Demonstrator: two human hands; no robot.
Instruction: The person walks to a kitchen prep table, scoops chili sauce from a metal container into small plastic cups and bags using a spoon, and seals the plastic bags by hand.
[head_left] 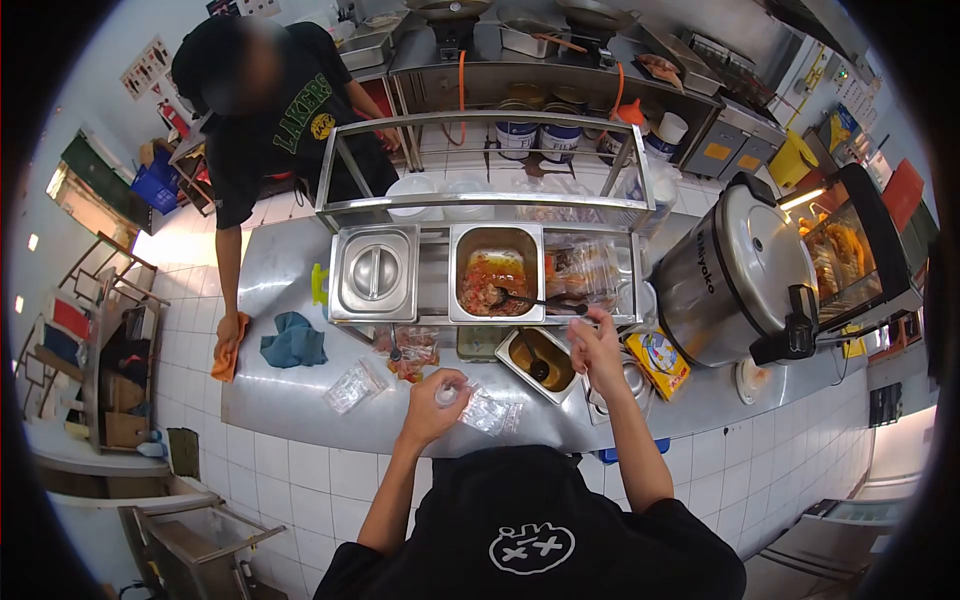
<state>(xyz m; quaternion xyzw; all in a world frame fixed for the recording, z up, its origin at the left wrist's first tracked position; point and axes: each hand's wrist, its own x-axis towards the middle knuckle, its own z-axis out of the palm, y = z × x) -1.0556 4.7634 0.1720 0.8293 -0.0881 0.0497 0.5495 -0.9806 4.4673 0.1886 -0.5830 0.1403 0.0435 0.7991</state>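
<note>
My left hand is curled around a small clear plastic bag, its mouth facing up. Below the fingers lies a stack of flat clear bags on the steel table. My right hand is closed at the end of the black handle of a spoon. The bowl of that spoon rests in chunky red sauce inside a deep steel pan. Close to my right hand, a second steel pan sits tilted, with dark liquid and a black ladle in it.
A lidded steel pan stands left of the sauce. Filled bags, more flat bags and a teal cloth lie leftward. A large cooker stands right, beside a yellow packet. Across, a co-worker's hand presses an orange cloth.
</note>
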